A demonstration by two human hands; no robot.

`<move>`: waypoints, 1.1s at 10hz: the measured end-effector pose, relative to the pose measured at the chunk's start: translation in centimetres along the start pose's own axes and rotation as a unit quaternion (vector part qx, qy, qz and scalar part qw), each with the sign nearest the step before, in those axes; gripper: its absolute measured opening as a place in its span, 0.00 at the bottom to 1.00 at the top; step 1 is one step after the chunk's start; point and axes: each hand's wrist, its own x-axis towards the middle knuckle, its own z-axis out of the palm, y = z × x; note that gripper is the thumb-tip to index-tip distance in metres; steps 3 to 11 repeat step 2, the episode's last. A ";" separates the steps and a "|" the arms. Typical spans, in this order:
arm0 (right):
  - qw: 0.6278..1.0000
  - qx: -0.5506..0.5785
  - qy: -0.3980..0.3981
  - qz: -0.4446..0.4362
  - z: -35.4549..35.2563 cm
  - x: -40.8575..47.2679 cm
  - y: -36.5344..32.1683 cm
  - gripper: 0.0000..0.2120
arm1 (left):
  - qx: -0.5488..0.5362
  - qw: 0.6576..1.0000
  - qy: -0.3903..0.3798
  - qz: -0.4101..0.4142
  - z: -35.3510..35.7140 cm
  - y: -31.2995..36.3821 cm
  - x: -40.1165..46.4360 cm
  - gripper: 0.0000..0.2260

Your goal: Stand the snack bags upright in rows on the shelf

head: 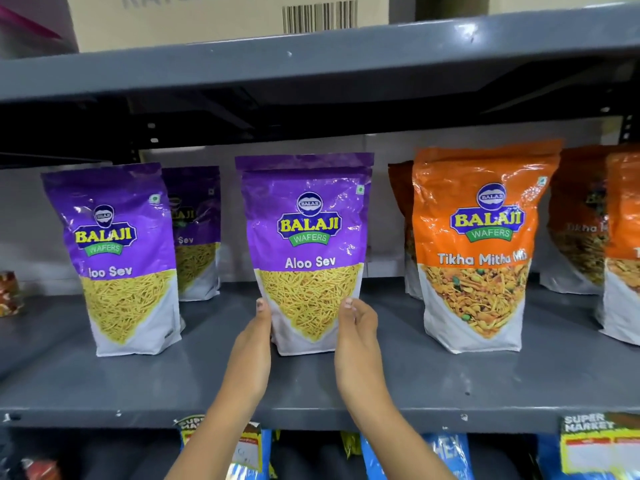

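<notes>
From the head camera, we clasp the middle Aloo Sev bag (306,251) upright on the grey shelf (415,386), left hand (251,355) and right hand (356,344) pressing its lower sides; yellow sev shows inside. A Tikha Mitha Mix bag (479,247) stands right of our right hand.

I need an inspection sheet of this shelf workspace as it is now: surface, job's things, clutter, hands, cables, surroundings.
Surface: grey metal shelf, scuffed.
Job's things: middle Aloo Sev bag upright, a second one close behind; left Aloo Sev bag upright, one more behind; orange Tikha Mitha bags upright at right.
Clutter: small patterned packet at far left.
Hands: left hand and right hand at the middle bag's lower sides.
Cables: nothing seen.
Surroundings: cardboard box above; blue packets below.
</notes>
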 end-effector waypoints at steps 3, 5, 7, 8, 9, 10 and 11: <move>0.997 -0.052 -0.043 -0.036 -2.6 -0.9 -1.9 0.14 | 0.099 0.974 0.134 0.152 2.3 1.5 -5.6 0.26; 0.997 -0.052 -0.043 -0.036 -2.6 -0.9 -1.9 0.14 | 0.099 0.974 0.134 0.152 2.3 1.5 -5.6 0.26; 0.997 -0.052 -0.043 -0.036 -2.6 -0.9 -1.9 0.14 | 0.099 0.974 0.134 0.152 2.3 1.5 -5.6 0.26; 0.997 -0.052 -0.043 -0.036 -2.6 -0.9 -1.9 0.14 | 0.099 0.974 0.134 0.152 2.3 1.5 -5.6 0.26; 0.997 -0.052 -0.043 -0.036 -2.6 -0.9 -1.9 0.14 | 0.099 0.974 0.134 0.152 2.3 1.5 -5.6 0.26; 0.997 -0.052 -0.043 -0.036 -2.6 -0.9 -1.9 0.14 | 0.099 0.974 0.134 0.152 2.3 1.5 -5.6 0.26; 0.997 -0.052 -0.043 -0.036 -2.6 -0.9 -1.9 0.14 | 0.099 0.974 0.134 0.152 2.3 1.5 -5.6 0.26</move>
